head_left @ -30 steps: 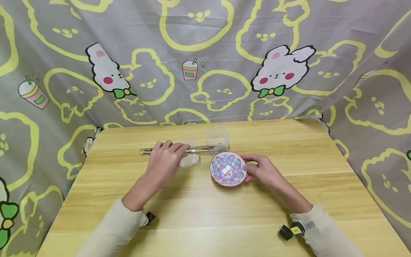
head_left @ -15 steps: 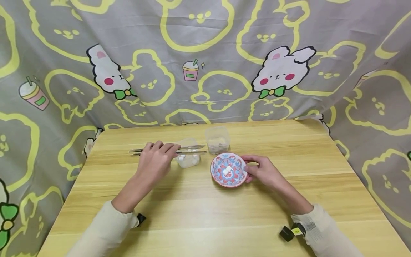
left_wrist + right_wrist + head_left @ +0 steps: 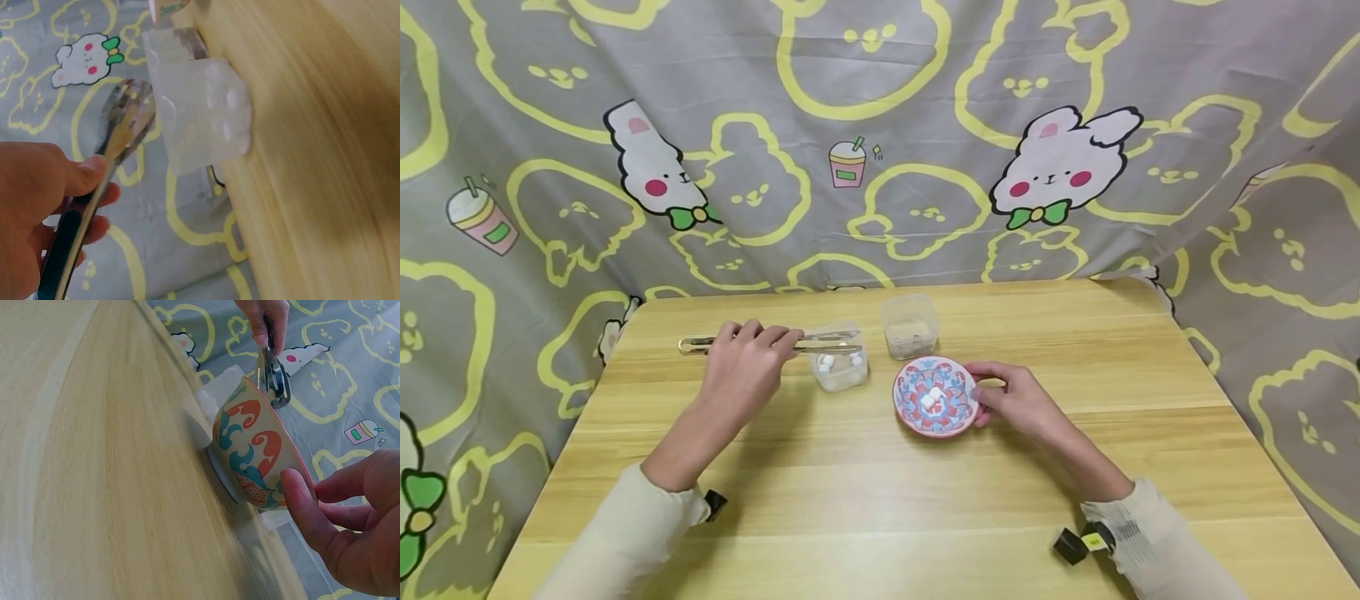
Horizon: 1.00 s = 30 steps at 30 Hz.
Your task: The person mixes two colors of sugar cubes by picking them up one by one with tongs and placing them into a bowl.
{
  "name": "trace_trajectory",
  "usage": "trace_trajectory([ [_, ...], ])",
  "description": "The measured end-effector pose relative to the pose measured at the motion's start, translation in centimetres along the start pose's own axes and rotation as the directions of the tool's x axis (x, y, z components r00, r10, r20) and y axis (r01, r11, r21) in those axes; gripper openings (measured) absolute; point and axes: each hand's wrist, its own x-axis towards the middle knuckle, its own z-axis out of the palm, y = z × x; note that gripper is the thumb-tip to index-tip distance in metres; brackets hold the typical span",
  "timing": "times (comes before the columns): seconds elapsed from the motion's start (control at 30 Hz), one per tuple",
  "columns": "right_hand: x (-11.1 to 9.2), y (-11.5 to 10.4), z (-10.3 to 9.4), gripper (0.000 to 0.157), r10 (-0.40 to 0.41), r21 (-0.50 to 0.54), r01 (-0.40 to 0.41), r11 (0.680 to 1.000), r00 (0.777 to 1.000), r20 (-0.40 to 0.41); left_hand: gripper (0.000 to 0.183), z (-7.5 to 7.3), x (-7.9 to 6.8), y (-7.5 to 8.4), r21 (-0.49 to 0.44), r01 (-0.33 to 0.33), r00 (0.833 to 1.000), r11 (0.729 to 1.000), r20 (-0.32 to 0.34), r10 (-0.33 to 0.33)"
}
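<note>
My left hand (image 3: 745, 367) grips a pair of metal tongs (image 3: 133, 115) by its dark handles. The two tong arms are spread a little, with nothing visible between the tips. They reach over a clear plastic tub (image 3: 839, 385) that holds several small white cubes. With thumb and fingers my right hand (image 3: 1018, 398) pinches the right-hand rim of a bowl (image 3: 253, 447) patterned in red and blue. A few white cubes (image 3: 932, 398) lie at the bottom of the bowl. In the right wrist view the bowl's foot is near the tabletop.
Behind the bowl stands a second clear tub (image 3: 910, 325) with something indistinct at its bottom. The wooden table (image 3: 880, 517) ends at a grey patterned curtain (image 3: 917, 125) at the back and sides. Black wrist cameras sit on both sleeves.
My left hand has drawn the tongs leftward, away from the rear tub and bowl to above the cube tub. The tong arms have parted. My right hand and the bowl are nearly still.
</note>
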Motion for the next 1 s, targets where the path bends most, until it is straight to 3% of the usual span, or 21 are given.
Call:
trace_trajectory([
  [0.17,0.2,-0.3,-0.1,0.047,0.005,-0.005,-0.005,1.0,1.0,-0.01,0.009,0.1,0.3,-0.5,0.071,-0.038,0.999,0.997,-0.024,0.04],
  [0.27,0.4,-0.4,0.1,0.047,-0.009,0.004,0.009,1.0,1.0,0.001,0.02,0.0,0.4,-0.9,0.109,-0.052,0.998,0.993,-0.035,0.056],
  [0.67,-0.1,0.0,0.1,0.047,-0.01,0.009,0.01,1.0,1.0,-0.002,0.026,-0.3,1.1,0.4,0.126,-0.06,0.989,0.99,0.141,0.042],
  [1.0,-0.2,-0.2,0.2,0.047,0.02,0.003,-0.02,1.0,1.0,-0.012,0.023,-0.1,1.9,1.3,0.159,-0.044,0.991,0.986,0.134,0.023],
])
